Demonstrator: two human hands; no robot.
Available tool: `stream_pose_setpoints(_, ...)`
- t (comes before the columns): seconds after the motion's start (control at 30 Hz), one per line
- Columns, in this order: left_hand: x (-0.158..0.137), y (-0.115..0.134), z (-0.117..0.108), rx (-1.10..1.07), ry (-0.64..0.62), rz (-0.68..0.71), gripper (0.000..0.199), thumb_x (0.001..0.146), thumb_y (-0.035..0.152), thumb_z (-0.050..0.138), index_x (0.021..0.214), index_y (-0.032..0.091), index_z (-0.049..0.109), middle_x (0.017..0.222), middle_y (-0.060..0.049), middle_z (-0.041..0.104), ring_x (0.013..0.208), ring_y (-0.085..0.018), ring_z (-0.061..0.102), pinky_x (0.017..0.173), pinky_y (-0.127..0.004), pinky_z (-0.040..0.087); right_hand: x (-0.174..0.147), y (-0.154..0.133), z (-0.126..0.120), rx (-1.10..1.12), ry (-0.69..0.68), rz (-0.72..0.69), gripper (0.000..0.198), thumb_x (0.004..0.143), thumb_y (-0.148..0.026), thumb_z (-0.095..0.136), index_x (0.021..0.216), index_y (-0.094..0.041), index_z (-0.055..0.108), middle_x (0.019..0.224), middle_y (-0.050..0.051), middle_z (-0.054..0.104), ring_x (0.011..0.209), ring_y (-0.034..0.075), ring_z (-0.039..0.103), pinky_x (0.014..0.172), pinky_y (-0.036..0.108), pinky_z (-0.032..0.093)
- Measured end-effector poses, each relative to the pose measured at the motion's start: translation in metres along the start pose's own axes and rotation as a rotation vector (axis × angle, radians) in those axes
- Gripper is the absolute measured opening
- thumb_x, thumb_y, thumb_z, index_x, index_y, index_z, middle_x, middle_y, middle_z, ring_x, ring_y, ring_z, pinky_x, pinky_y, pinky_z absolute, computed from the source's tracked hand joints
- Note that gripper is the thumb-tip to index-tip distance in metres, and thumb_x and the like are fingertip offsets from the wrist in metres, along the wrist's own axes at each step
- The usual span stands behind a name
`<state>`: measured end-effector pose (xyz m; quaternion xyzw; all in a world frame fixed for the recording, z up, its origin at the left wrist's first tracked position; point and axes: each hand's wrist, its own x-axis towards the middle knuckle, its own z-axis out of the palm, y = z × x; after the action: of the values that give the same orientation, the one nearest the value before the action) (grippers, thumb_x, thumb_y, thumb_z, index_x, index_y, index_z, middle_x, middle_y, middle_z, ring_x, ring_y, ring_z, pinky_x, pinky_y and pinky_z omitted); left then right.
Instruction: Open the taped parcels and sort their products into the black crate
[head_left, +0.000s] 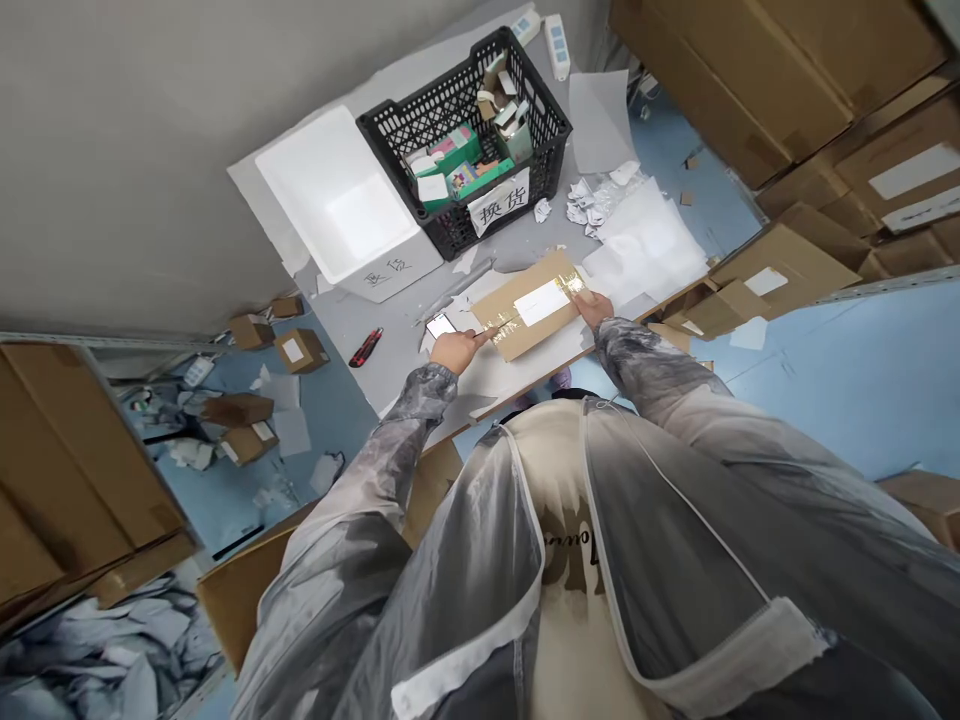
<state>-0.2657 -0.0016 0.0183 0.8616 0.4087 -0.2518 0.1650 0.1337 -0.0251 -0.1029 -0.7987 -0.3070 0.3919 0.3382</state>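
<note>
Cardboard box lay between my right hand, gripping its end, and left hand, closure indeterminable; flat, glossy-taped.

A mottled grey, pale-edged jacket is worn open over a cream shirt printed with black lettering.

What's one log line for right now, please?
left hand: touching left end of cardboard box | right hand: holding right end | box: taped, labelled, on table | red-black cutter: lying on table
</note>
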Motion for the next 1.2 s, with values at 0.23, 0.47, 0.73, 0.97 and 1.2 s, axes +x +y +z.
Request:
stream_pose_setpoints(0.23, -0.036, -0.027, 0.044, -0.089, 0.091, -0.024, 0.084, 0.120, 0.011, 0.036, 0.197, 0.043, 0.046, 0.135, -0.020, 0.082, 0.119, -0.038, 0.079, 0.096, -0.047, 0.056, 0.007, -0.002, -0.007, -0.150, 0.030, 0.016, 0.038, 0.108, -0.047, 0.090, 0.125, -0.014, 0.093, 0.131, 0.017, 0.093, 0.135, 0.036, 0.089, 0.131, 0.053, 0.067)
stream_pose_setpoints(0.47, -0.083, -0.038, 0.110, -0.345, 0.196, -0.219, 0.067, 0.127, 0.030, 0.044, 0.191, 0.040, 0.059, 0.136, -0.020, 0.086, 0.115, -0.037, 0.081, 0.098, -0.045, 0.060, 0.019, 0.002, -0.012, -0.171, 0.074, 0.059, 0.038, 0.105, -0.050, 0.089, 0.122, -0.017, 0.092, 0.127, 0.014, 0.093, 0.130, 0.032, 0.090, 0.123, 0.046, 0.072)
stream_pose_setpoints(0.73, -0.023, 0.042, 0.114, -1.180, 0.531, -0.420, 0.072, 0.128, 0.049, 0.055, 0.194, 0.022, 0.053, 0.125, -0.010, 0.094, 0.102, -0.028, 0.087, 0.105, -0.036, 0.069, 0.016, -0.014, -0.019, -0.239, 0.079, 0.168, 0.044, 0.104, -0.061, 0.088, 0.120, -0.021, 0.089, 0.118, 0.010, 0.091, 0.111, 0.027, 0.088, 0.085, 0.037, 0.080)
stream_pose_setpoints(0.97, 0.016, 0.084, 0.100, -1.179, 0.590, -0.545, 0.070, 0.128, 0.048, 0.057, 0.194, 0.022, 0.055, 0.149, -0.017, 0.090, 0.127, -0.038, 0.087, 0.113, -0.042, 0.067, 0.009, -0.022, -0.019, -0.180, 0.040, 0.190, 0.052, 0.099, -0.071, 0.092, 0.120, -0.024, 0.084, 0.115, 0.006, 0.084, 0.098, 0.020, 0.082, 0.062, 0.027, 0.077)
stream_pose_setpoints(1.2, 0.012, 0.097, 0.105, -1.168, 0.628, -0.585, 0.067, 0.128, 0.042, 0.056, 0.193, 0.024, 0.056, 0.149, -0.015, 0.090, 0.129, -0.036, 0.087, 0.113, -0.039, 0.065, 0.003, -0.023, -0.018, -0.134, 0.028, 0.184, 0.057, 0.097, -0.071, 0.096, 0.124, -0.022, 0.084, 0.119, 0.008, 0.086, 0.104, 0.022, 0.083, 0.058, 0.024, 0.074)
